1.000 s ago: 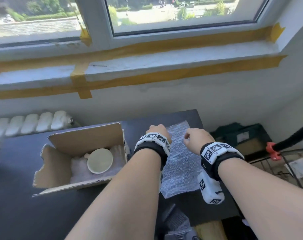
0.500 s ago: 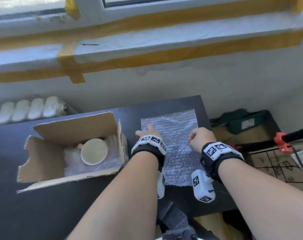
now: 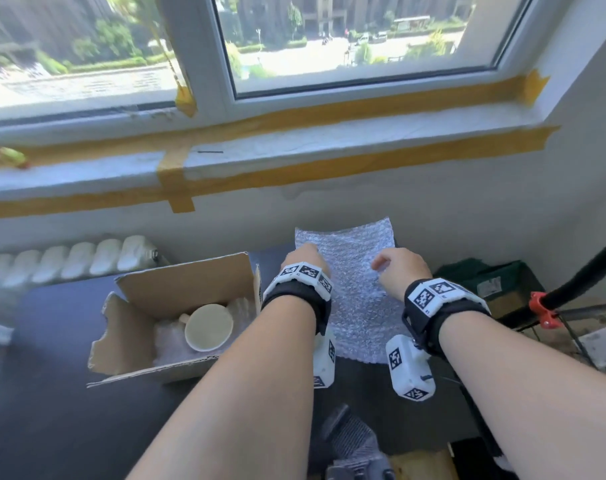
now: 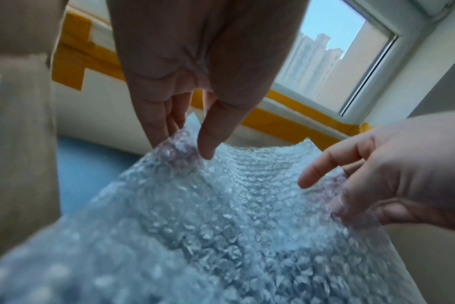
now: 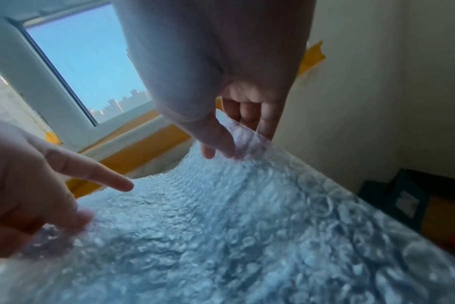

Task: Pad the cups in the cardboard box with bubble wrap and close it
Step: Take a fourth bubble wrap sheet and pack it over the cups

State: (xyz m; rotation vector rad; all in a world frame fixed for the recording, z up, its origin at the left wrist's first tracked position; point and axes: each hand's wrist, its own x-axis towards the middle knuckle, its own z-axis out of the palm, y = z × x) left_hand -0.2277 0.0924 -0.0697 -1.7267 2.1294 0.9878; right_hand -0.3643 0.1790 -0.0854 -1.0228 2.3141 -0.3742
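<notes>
An open cardboard box [image 3: 176, 289] stands on the dark table [image 3: 45, 410], left of my hands. Inside it a cream cup [image 3: 208, 328] lies on bubble wrap padding. Both hands hold a loose sheet of bubble wrap [image 3: 358, 296] up off the table, to the right of the box. My left hand [image 3: 303, 256] pinches the sheet's left side between thumb and fingers [image 4: 182, 146]. On the right side my right hand [image 3: 388, 268] pinches the sheet the same way [image 5: 239, 144]. The sheet [image 4: 221, 226] sags between the two hands.
A white radiator [image 3: 69, 261] runs behind the box, under a taped window sill [image 3: 294, 147]. Right of the table sit a green box [image 3: 485, 282] and a black pole with an orange clamp [image 3: 540, 308]. The wall stands close behind the sheet.
The bubble wrap lay flat on the table under both hands; now both hands have lifted it, its far edge raised toward the wall. The head view has tilted up.
</notes>
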